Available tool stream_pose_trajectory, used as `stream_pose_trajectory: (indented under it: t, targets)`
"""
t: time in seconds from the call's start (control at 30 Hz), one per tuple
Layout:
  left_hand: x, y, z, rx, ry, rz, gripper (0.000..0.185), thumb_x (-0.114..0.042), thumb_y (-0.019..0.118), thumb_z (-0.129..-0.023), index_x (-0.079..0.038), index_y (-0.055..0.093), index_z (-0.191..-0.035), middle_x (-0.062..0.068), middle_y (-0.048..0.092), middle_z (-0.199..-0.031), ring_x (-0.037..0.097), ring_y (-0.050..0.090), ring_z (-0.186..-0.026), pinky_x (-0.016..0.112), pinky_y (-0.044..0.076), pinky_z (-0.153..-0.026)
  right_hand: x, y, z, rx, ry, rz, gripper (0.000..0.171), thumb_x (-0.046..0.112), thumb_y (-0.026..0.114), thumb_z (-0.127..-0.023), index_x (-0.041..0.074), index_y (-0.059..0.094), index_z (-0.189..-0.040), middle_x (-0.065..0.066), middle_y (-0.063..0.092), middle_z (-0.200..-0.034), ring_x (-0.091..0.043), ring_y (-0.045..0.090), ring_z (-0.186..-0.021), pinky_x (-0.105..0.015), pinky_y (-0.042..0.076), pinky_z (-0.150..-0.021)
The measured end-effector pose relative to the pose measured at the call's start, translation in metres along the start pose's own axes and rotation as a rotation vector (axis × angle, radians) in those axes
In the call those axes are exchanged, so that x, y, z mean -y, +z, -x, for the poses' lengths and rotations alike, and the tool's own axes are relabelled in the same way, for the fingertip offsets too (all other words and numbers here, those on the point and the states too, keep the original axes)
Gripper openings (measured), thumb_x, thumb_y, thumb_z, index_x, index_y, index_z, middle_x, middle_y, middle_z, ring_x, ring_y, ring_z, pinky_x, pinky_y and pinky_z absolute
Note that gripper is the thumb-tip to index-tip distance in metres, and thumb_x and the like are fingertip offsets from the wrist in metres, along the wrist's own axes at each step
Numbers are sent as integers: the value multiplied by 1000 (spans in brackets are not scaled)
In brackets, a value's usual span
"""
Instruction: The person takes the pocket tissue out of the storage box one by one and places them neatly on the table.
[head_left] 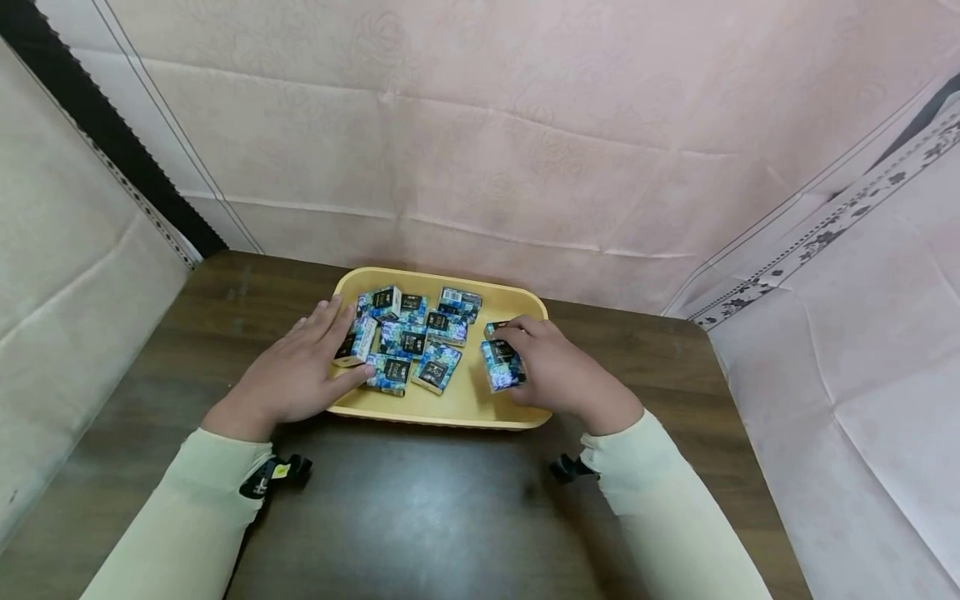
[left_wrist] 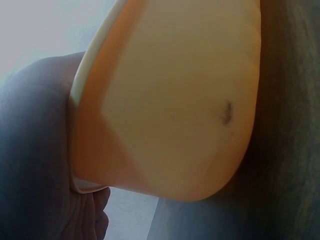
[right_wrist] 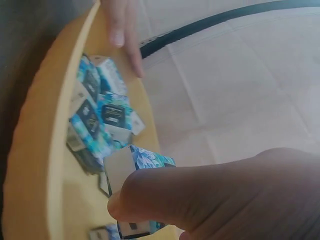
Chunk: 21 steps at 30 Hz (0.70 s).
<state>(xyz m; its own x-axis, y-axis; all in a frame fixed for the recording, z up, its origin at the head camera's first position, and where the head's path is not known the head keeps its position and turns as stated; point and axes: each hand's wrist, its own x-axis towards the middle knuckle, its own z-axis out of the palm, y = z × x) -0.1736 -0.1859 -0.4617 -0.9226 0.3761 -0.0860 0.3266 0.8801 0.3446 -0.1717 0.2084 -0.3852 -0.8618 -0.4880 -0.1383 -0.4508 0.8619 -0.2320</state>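
Note:
A yellow tray (head_left: pixel 472 396) holds several small boxes (head_left: pixel 403 339) with a blue floral print and dark labels. My right hand (head_left: pixel 558 371) pinches one such box (head_left: pixel 501 367) over the tray's right part; in the right wrist view the thumb presses on this box (right_wrist: pixel 119 172). Another box (head_left: pixel 492 328) shows partly behind the right fingers. On the tray's left edge rests my left hand (head_left: pixel 296 379), fingers extended, its thumb near the boxes at the left. In the left wrist view the tray's outer wall (left_wrist: pixel 185 100) covers most of the picture.
The tray stands on a dark wooden table (head_left: pixel 420 508), near its back edge. Pale cloth (head_left: pixel 480 150) hangs behind the table, with more cloth (head_left: pixel 862 375) on the right side and on the left. Each wrist bears a black strap (head_left: pixel 262 479).

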Motion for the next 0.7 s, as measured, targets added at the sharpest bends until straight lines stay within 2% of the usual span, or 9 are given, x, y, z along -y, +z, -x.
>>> stream_pose_trajectory:
  t: [0.17,0.4,0.7]
  targets:
    - [-1,0,0,4,-3,7,111,-82,44,-108,-13,-3,-182,11,-10,-190,41,-1,-178,67,14,-141,-11,-15,10,-23,38,-23,87,22,98,-86,14,58,-162,-9,51,-160,-32,52,-141,-49,58,-115]
    - [-2,0,1,0,-7,8,110,-82,44,-109,-14,-3,-182,10,-10,-190,41,0,-178,67,14,-141,-41,-24,16,-57,64,-54,88,15,92,-86,4,53,-164,-15,47,-163,-35,56,-141,-51,57,-115]
    - [-1,0,1,3,-9,11,111,-82,45,-108,-14,-4,-182,10,-11,-190,41,-1,-178,67,13,-141,-84,-21,22,-58,216,-125,91,11,85,-89,7,44,-170,-19,37,-171,-34,63,-127,-51,60,-103]
